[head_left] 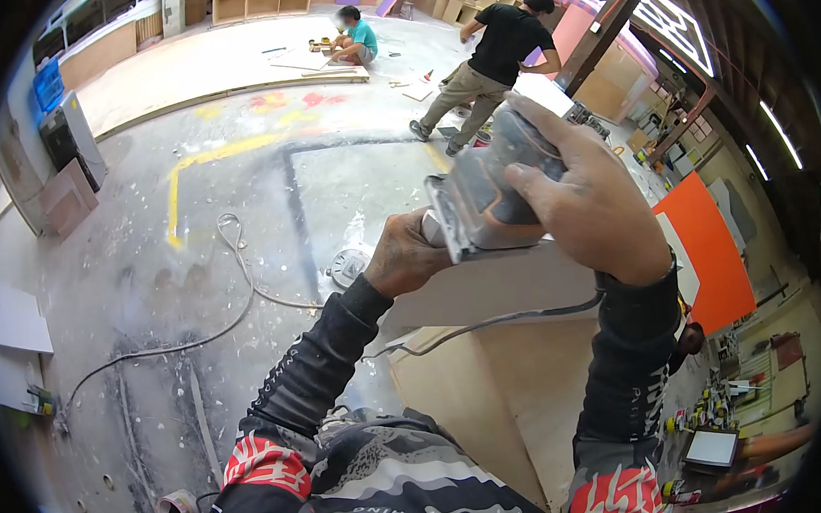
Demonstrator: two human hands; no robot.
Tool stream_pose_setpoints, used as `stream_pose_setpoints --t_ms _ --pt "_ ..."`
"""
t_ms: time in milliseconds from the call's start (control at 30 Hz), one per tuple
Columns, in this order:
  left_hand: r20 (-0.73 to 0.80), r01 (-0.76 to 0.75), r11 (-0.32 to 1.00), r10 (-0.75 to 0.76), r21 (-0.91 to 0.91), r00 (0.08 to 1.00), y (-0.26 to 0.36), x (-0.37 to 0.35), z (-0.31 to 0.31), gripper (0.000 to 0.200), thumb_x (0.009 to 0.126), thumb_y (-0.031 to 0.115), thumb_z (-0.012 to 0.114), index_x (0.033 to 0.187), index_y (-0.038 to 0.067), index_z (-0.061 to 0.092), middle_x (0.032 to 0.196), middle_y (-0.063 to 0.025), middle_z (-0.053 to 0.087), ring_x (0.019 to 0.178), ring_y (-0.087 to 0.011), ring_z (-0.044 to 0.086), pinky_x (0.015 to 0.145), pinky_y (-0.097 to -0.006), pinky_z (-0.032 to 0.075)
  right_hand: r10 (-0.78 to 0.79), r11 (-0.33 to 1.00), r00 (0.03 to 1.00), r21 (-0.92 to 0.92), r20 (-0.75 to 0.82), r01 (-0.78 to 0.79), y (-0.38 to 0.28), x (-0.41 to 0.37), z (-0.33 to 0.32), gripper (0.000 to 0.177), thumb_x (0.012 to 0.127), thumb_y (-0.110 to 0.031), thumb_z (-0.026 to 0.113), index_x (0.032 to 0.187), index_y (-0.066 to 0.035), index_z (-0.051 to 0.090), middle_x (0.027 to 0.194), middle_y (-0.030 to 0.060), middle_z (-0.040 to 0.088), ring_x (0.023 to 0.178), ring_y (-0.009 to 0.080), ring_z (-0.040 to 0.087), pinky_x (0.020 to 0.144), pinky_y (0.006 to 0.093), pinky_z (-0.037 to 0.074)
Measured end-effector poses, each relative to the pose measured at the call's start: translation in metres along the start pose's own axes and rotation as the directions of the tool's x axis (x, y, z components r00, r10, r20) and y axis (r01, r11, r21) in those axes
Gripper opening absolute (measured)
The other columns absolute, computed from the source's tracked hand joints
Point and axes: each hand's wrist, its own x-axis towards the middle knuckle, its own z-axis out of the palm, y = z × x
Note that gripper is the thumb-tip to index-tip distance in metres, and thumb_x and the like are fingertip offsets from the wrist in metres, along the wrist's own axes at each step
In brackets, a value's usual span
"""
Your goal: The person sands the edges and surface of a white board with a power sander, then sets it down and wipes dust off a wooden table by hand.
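My right hand [593, 196] is wrapped around the dark body of an electric sander [495, 192], which is held up in front of me and tilted. Its flat metal pad faces left, toward my left hand [406, 252]. The fingers of that hand are curled at the pad, around a small pale piece [434, 229] whose kind I cannot make out. Below the sander is a grey panel [487, 294], with a light brown board [454, 370] nearer my body. A dark cord [488, 324] runs across under my right wrist.
A round dusty tool [348, 266] and a grey cable [246, 307] lie on the paint-marked floor. Ahead, one person [502, 57] stands and another [357, 38] squats by a large pale platform [178, 74]. To the right are an orange panel [707, 246] and a post [607, 28].
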Motion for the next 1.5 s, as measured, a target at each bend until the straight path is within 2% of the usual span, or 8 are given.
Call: stream_pose_setpoints --t_ms 233,367,667,900,967,1100,1433,1500 --pt "0.009 -0.029 0.999 0.029 0.018 1.0 0.006 0.002 0.001 0.029 0.077 0.011 0.081 0.097 -0.003 0.066 0.087 -0.0076 0.072 0.078 -0.0077 0.065 0.07 -0.0254 0.056 0.012 0.997 0.999 0.078 -0.044 -0.009 0.069 -0.017 -0.018 0.055 0.083 -0.019 0.063 0.135 -0.007 0.052 0.12 0.0282 0.058 0.111 0.0378 0.057 0.099 0.0389 0.043" --pt "0.01 -0.025 0.999 0.025 0.028 1.0 0.007 0.004 0.002 0.029 0.077 0.012 0.082 0.097 -0.003 0.067 0.089 -0.0074 0.072 0.079 -0.0087 0.065 0.07 -0.0256 0.056 0.216 0.97 0.976 0.111 0.011 -0.215 0.111 -0.029 -0.039 0.057 0.084 -0.016 0.061 0.139 -0.007 0.049 0.124 0.0264 0.059 0.111 0.0334 0.06 0.1 0.0368 0.044" --pt "0.011 -0.022 0.999 0.021 0.048 1.0 0.004 0.004 -0.001 0.028 0.077 0.012 0.082 0.096 -0.002 0.067 0.089 -0.0075 0.072 0.079 -0.0089 0.065 0.07 -0.0259 0.056 0.386 0.922 0.922 0.027 -0.034 -0.385 0.172 -0.043 -0.055 0.058 0.083 -0.018 0.065 0.138 -0.005 0.049 0.121 0.0274 0.06 0.109 0.0323 0.061 0.097 0.0358 0.045" --pt "-0.005 0.064 0.998 -0.063 0.025 0.998 0.009 0.007 0.003 0.029 0.075 0.008 0.082 0.096 -0.002 0.066 0.091 -0.0065 0.071 0.081 -0.0096 0.066 0.073 -0.0266 0.056 0.259 0.961 0.965 0.112 -0.044 -0.253 0.123 -0.033 -0.035 0.055 0.085 -0.018 0.062 0.138 -0.007 0.05 0.121 0.0276 0.058 0.108 0.0342 0.06 0.097 0.0368 0.045" --pt "0.002 0.069 0.998 -0.069 0.007 0.998 0.009 0.009 0.004 0.029 0.075 0.008 0.082 0.096 -0.002 0.066 0.091 -0.0065 0.071 0.081 -0.0096 0.066 0.072 -0.0267 0.056 0.074 0.994 0.993 0.084 -0.09 -0.066 0.103 -0.027 -0.026 0.054 0.084 -0.019 0.063 0.136 -0.007 0.051 0.119 0.0274 0.057 0.108 0.0359 0.058 0.097 0.0379 0.044" --pt "0.014 0.02 1.0 -0.02 0.004 1.0 0.009 0.011 0.005 0.025 0.078 0.009 0.08 0.096 -0.002 0.068 0.089 -0.0075 0.072 0.078 -0.0089 0.066 0.07 -0.0254 0.056 -0.019 0.996 0.995 0.083 -0.096 0.027 0.062 -0.017 -0.013 0.054 0.084 -0.023 0.064 0.135 -0.008 0.053 0.11 0.0263 0.058 0.105 0.0368 0.058 0.095 0.04 0.045" --pt "-0.024 -0.116 0.993 0.117 0.039 0.993 -0.006 0.009 0.0 0.024 0.077 0.009 0.08 0.095 -0.001 0.068 0.087 -0.0023 0.071 0.078 -0.005 0.061 0.069 -0.0239 0.054 -0.031 0.999 0.998 -0.021 -0.059 0.029 0.002 -0.004 -0.001 0.055 0.085 -0.029 0.061 0.137 -0.015 0.051 0.107 0.0283 0.058 0.101 0.0436 0.059 0.092 0.0447 0.047" --pt "-0.029 -0.013 1.0 0.013 0.015 0.999 -0.003 0.011 0.002 0.024 0.078 0.009 0.08 0.095 -0.002 0.067 0.086 -0.0019 0.07 0.077 -0.0045 0.061 0.068 -0.0237 0.053 -0.066 0.998 0.996 -0.027 -0.056 0.065 0.007 -0.002 -0.003 0.055 0.085 -0.028 0.061 0.137 -0.015 0.052 0.107 0.0286 0.058 0.1 0.0435 0.059 0.092 0.0444 0.047"
